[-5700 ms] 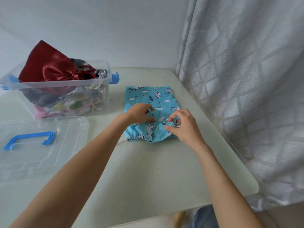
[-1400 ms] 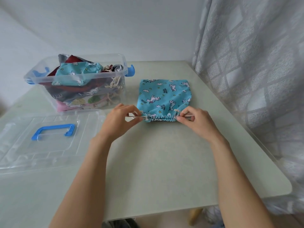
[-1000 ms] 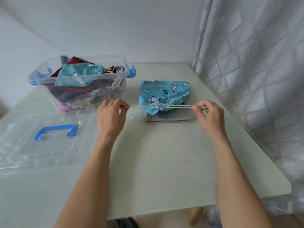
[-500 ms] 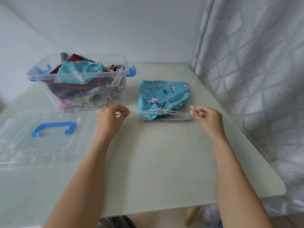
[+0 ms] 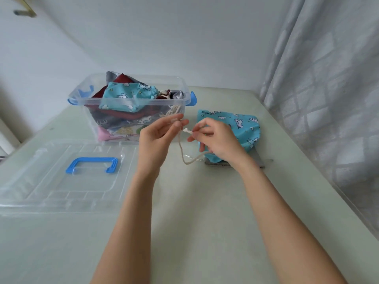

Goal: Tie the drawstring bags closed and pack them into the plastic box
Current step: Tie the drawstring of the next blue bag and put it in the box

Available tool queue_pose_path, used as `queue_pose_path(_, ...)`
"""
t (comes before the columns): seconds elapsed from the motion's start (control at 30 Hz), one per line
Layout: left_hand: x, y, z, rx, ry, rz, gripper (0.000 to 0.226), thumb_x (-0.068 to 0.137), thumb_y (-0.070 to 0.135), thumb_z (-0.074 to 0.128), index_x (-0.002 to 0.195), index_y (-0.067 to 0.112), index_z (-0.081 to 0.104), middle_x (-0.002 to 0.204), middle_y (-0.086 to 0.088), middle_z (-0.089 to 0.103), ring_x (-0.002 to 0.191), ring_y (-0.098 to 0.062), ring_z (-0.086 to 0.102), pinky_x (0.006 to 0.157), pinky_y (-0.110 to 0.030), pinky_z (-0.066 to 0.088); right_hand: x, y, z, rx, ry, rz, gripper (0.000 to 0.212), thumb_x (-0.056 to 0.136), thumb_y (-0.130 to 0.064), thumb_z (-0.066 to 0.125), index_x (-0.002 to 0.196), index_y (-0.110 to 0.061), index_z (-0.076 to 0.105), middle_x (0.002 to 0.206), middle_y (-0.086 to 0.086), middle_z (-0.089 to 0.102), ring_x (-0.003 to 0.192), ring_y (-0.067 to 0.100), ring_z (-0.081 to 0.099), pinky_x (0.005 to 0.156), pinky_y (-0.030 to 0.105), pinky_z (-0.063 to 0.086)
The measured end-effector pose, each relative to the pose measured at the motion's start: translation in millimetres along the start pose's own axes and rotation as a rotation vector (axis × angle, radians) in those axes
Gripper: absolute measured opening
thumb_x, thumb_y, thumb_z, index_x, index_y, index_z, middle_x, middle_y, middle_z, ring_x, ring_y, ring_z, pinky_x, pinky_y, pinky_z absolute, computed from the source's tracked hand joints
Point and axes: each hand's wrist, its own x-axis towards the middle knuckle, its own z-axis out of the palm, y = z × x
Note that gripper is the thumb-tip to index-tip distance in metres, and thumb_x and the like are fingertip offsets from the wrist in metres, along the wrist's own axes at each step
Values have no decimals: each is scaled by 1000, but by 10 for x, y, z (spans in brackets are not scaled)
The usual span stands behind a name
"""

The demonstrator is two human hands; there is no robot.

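cinched blue unicorn bag (image 5: 242, 128) — cream cord (image 5: 182, 152), slack

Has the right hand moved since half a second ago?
Yes. The right hand has come in leftward, from the right of the blue unicorn-print drawstring bag to over its left part, pinching the cream cord near the left hand.

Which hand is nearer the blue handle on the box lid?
Left. The left hand is raised just right of the blue handle, pinching the drawstring. The right hand is farther right, in front of the unicorn bag, pinching the cord's end.
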Motion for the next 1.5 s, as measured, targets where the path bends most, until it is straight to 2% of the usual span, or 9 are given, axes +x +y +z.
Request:
queue_pose_path(0.37,25,-50,-15,-22,-56,-92,25,98,22,44,113,15,62,94,2,72,88,-8,68,74,-19,50,-46,-21,129,307,-134,47,6,85,-2,63,84,-8,63,73,8,64,45,0,44,44,11,31)
queue_pose_path(0.5,-42,-110,102,112,-350,-299,43,100,43,23,128,27,51,102,-5,71,95,-13,68,91,-30,49,-142,147,-170,408,-53,69,7,89,-10,59,87,-12,65,70,7,53,51,3,44,46,14,32)
queue_pose_path(0.6,-97,-120,205,159,-493,-315,46,100,44,20,127,25,52,78,-8,70,84,-17,68,86,-27,49,-259,274,-395,435,-113,78,12,85,-20,60,89,-10,65,69,5,46,58,7,40,52,16,33)
queue_pose_path(0.77,-83,-96,225,25,-356,-307,28,99,16,37,115,19,59,68,-3,65,59,-17,61,69,-24,51,-446,384,-564,179,-229,45,12,82,-5,66,82,-17,66,92,14,69,80,11,59,67,16,46)
queue_pose_path(0.97,-149,-145,330,78,-415,-351,22,90,-6,51,105,10,54,95,0,68,57,-16,66,67,-30,57,-412,472,-455,-105,262,-269,9,77,-1,73,82,-8,69,80,2,70,74,10,66,73,17,53)
queue_pose_path(1.13,-142,-217,360,111,-401,-326,29,83,5,65,111,11,58,115,-3,63,65,-19,69,69,-31,58,-390,516,-428,-111,272,-351,8,77,-2,73,84,-5,69,83,4,71,76,16,68,73,30,56)
queue_pose_path(1.3,-123,-305,364,252,-296,-161,15,85,7,64,82,22,67,75,2,70,69,-13,67,70,-27,57,-381,516,-404,3,260,-322,9,77,-3,73,85,-7,70,86,1,72,80,11,69,77,24,55)
queue_pose_path(1.4,-40,-426,258,526,-122,31,21,91,12,56,88,30,65,88,3,64,76,-13,64,70,-26,54,-392,502,-458,277,271,-171,6,80,-2,69,83,-7,66,92,-1,72,86,8,69,81,19,53)
queue_pose_path(1.5,-13,-455,225,306,23,-95,22,97,12,46,86,25,60,98,-6,59,81,-10,62,71,-24,53,-410,551,-587,670,226,0,8,85,-13,60,80,-9,55,100,10,72,101,25,67,90,32,53)
